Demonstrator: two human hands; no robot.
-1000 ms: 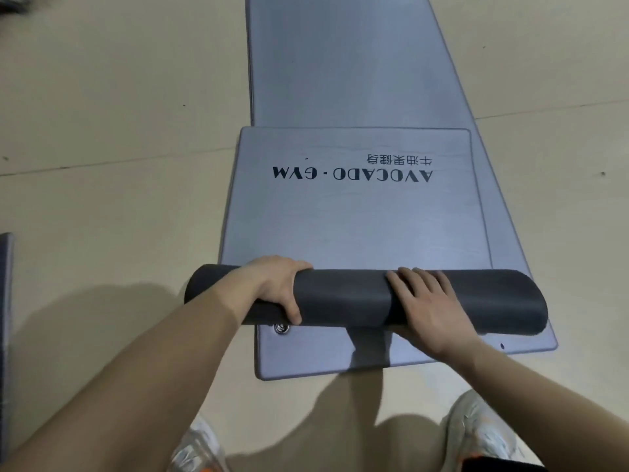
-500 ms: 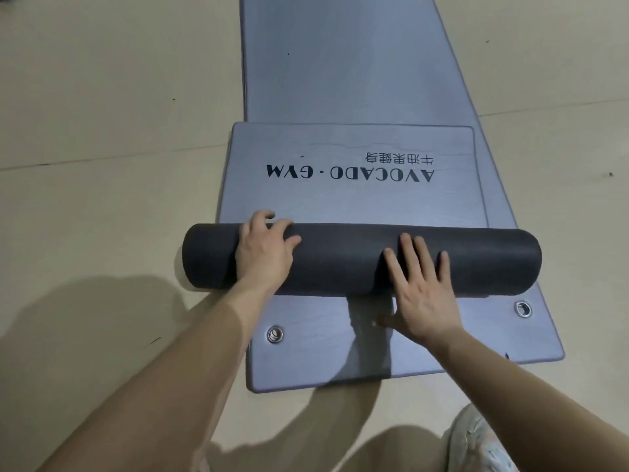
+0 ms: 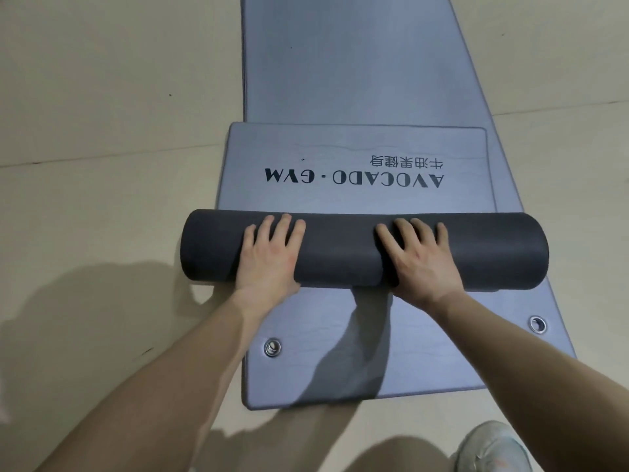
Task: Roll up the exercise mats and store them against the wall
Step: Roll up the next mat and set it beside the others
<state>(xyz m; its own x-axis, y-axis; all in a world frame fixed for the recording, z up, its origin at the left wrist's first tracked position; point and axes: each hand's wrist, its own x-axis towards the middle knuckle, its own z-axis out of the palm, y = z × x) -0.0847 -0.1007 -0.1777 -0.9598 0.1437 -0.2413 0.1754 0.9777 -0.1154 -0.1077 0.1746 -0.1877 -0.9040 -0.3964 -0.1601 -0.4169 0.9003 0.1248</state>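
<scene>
A dark grey roll [image 3: 340,253] of exercise mat lies crosswise in the middle of the view. Its unrolled blue-grey end [image 3: 340,144], printed "AVOCADO · GYM", stretches a short way beyond the roll. My left hand [image 3: 272,257] presses flat on the roll's left half with fingers straight. On the right half my right hand [image 3: 420,260] presses flat the same way. Under all this lies a second long blue-grey mat [image 3: 340,63], flat, running far ahead and back toward me.
The lower mat's near end has two metal eyelets [image 3: 272,347] [image 3: 537,324]. Beige floor [image 3: 102,131] surrounds the mats on both sides. My light shoe [image 3: 493,447] stands at the bottom right, close to the mat's near edge.
The roll has moved away from me along the mat and grown thicker, uncovering both eyelets. My left hand went from gripping the roll to pressing flat on top.
</scene>
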